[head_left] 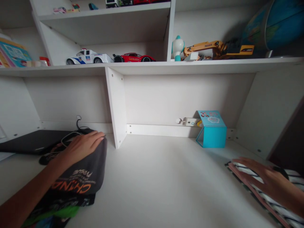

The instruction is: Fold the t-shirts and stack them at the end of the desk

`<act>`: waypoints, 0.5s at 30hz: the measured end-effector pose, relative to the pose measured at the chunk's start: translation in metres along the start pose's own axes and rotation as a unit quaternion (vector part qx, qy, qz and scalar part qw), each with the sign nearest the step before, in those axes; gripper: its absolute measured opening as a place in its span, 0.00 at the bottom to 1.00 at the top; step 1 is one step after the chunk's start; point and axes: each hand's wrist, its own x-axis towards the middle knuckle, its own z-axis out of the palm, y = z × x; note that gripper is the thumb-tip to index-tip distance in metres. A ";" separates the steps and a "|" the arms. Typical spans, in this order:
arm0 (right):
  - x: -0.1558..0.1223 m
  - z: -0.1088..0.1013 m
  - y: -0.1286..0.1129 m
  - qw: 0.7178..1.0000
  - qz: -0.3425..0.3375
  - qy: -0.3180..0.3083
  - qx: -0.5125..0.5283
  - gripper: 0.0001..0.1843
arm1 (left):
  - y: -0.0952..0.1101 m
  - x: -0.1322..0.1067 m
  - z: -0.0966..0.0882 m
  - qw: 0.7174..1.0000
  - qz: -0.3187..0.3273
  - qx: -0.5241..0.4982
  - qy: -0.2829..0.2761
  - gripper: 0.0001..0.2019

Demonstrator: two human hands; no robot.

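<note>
My left hand [83, 144] lies with its fingers stretched out across the far end of a dark grey T-shirt [95, 167] with orange and white lettering. That shirt is folded on top of a pile of clothes, where black and green fabric [64, 211] shows below it. On the right, my right hand [258, 172] rests on a white shirt with dark stripes [273, 198], its thumb spread away from the fingers. A pink folded layer [247, 181] and a dark patterned edge show beneath the striped one.
A black laptop [30, 142] with cables lies behind the left pile. An upright divider [116, 107] meets the white desk [163, 180]. A turquoise desk calendar [213, 136] stands before a power strip [191, 121]. Toy cars, a yellow excavator [213, 49] and a globe [280, 25] fill shelves above.
</note>
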 end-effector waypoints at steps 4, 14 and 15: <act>-0.006 -0.006 -0.139 0.982 -0.153 -0.030 0.106 0.37 | 0.119 0.019 -0.040 0.979 0.196 -0.041 0.021 0.14; -0.046 -0.019 -0.159 0.968 -0.251 -0.025 -0.003 0.08 | 0.206 -0.014 -0.046 0.950 0.283 -0.126 -0.039 0.08; -0.054 -0.026 -0.148 0.965 -0.261 -0.023 0.008 0.05 | 0.204 -0.016 -0.040 0.948 0.280 -0.133 -0.067 0.05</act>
